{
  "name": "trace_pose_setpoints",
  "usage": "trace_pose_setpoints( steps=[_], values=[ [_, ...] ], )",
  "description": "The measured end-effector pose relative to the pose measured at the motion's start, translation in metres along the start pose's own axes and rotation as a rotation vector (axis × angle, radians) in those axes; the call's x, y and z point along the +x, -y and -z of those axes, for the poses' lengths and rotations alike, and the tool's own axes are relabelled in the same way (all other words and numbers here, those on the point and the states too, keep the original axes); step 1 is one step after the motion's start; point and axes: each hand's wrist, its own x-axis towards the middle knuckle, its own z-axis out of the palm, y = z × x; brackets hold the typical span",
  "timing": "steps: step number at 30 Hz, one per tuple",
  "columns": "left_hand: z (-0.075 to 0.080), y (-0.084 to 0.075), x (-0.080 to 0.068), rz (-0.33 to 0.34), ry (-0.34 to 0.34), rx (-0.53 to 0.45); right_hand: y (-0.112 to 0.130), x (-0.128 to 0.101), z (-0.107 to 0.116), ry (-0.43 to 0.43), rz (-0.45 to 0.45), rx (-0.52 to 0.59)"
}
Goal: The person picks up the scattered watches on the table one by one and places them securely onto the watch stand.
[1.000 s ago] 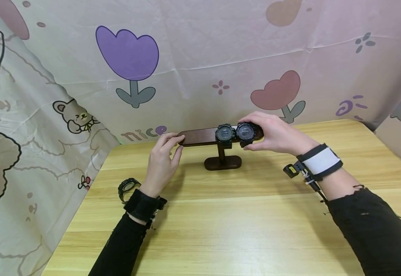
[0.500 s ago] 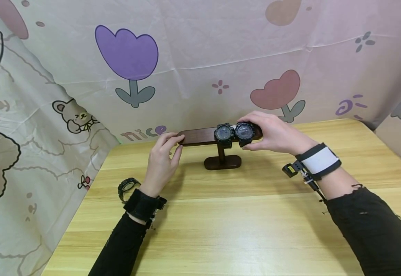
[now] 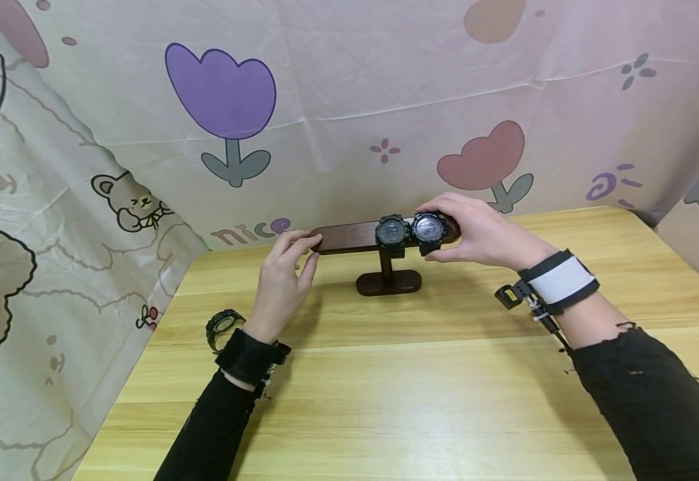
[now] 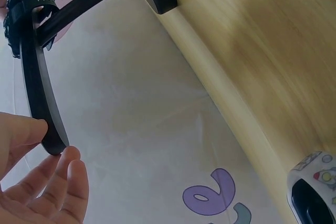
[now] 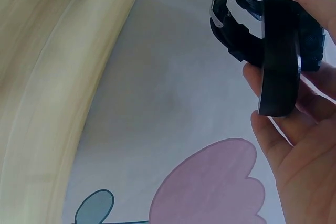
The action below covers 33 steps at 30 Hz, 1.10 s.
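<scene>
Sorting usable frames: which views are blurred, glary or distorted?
Head view: sharp, evenly lit, wide-angle bend at the edges, soft shadows under the stand. Left wrist view: table smeared, fingers soft. Right wrist view: right hand close and slightly soft; no glare.

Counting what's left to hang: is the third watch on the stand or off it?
Off. The third watch lies on the table beside the left wrist, apart from the stand.
</scene>
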Motion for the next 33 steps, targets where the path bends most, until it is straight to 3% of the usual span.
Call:
trace_pose_setpoints(
  steps=[33],
  values=[
    [-0.0008, 0.001, -0.0004, -0.001, 0.004, 0.015, -0.0035, -0.0054, -0.0008, 0.014, -0.019, 0.013]
  ],
)
